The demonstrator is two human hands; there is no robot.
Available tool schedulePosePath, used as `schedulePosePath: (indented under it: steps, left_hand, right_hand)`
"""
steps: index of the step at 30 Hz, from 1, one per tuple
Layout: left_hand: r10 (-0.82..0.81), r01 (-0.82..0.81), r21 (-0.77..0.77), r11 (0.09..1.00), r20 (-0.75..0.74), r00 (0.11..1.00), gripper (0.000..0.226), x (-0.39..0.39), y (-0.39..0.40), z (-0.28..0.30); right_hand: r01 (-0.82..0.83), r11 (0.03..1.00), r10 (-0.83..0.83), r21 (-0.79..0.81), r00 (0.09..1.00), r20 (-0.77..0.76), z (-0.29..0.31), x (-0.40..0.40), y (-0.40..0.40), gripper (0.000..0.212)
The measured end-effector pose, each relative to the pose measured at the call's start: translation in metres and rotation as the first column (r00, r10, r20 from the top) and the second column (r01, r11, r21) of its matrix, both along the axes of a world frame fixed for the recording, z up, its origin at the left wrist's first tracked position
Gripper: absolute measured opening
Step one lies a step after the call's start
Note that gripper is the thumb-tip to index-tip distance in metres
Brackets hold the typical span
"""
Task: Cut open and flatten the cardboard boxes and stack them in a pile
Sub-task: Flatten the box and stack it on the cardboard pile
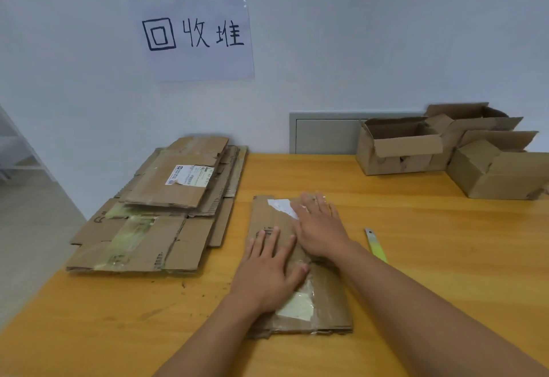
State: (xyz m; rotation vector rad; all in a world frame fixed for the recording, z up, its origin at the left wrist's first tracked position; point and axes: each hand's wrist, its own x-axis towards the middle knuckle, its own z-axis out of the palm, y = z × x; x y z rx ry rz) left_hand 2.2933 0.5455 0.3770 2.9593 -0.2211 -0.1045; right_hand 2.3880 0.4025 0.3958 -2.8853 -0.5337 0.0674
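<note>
Both hands, left hand (269, 269) and right hand (319, 228), press flat-fingered on a flattened box (323, 296) at lower centre of the bench (416, 228).

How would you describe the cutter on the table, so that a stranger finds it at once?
Start at the wooden table and find the flattened box under both hands. Just right of the right hand lies the cutter, alone on bare wood. It is the only slim, yellow-green thing; everything nearby is brown cardboard.

Flat box (323, 296) at table (416, 258) front-centre under both hands, pile (160, 207) to its left, knife (375, 244) just right, unflattened boxes (445, 148) back right by wall.
</note>
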Motion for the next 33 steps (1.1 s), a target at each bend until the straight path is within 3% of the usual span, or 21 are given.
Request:
schedulePosePath:
  steps: [3,17,20,22,25,28,33]
  left_hand:
    - [0.0,0.0,-0.01,1.0,-0.015,1.0,0.078,-0.001,0.0,0.001]
    - [0.055,-0.05,0.071,0.996,-0.073,0.996,0.104,-0.009,-0.024,0.0]
    - [0.068,-0.068,0.018,0.998,-0.04,0.997,0.107,-0.011,-0.025,0.004]
    - [0.099,-0.098,-0.05,0.994,0.003,0.995,0.109,-0.013,-0.024,0.006]
    - [0.148,-0.129,-0.141,0.982,0.131,0.98,0.089,-0.016,-0.025,0.006]
    - [0.141,-0.103,-0.166,0.981,0.242,0.96,0.068,-0.02,-0.024,0.009]
    - [0.0,0.0,-0.028,1.0,0.021,1.0,0.087,-0.037,-0.015,0.003]
  right_hand:
    - [-0.08,0.997,0.078,-0.019,0.994,-0.079,-0.006,0.016,0.006,0.052]
    - [-0.068,0.998,0.068,0.003,0.988,-0.138,-0.013,0.021,0.004,0.052]
    - [-0.09,0.996,0.087,-0.008,0.979,-0.186,-0.004,0.025,0.001,0.056]
    - [-0.087,0.996,0.086,-0.002,0.988,-0.132,-0.001,0.019,-0.001,0.056]
    - [-0.055,0.998,0.056,0.027,0.997,-0.053,-0.008,-0.005,-0.007,0.051]
    - [-0.038,0.999,0.04,0.028,0.995,-0.087,-0.019,-0.022,-0.012,0.053]
    - [-0.015,0.999,0.018,0.05,0.998,-0.061,-0.024,-0.026,-0.011,0.054]
